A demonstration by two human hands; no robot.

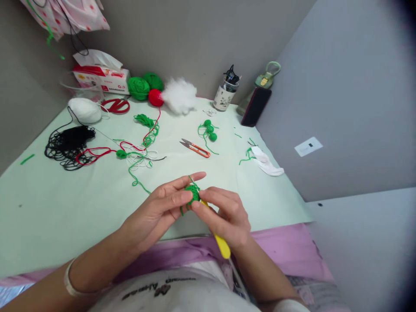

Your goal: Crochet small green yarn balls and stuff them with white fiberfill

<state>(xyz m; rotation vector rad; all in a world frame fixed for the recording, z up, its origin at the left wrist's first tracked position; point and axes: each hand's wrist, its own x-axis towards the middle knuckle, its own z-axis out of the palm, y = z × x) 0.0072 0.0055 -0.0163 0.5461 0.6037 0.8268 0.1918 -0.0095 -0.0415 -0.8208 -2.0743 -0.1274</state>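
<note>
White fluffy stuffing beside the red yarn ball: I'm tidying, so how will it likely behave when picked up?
The white fluffy stuffing would probably feel light and squash easily, given its airy look. Its ragged edges may shed wisps, and some could cling to the red yarn ball beside it.

The crochet piece (191,193) is green, the hook handle (222,247) yellow.

Far wall (182,39): grey
Right wall (351,86): paler, bluish grey
Wall plate (308,146): white, on right wall
Tabletop (65,199): pale green
</note>
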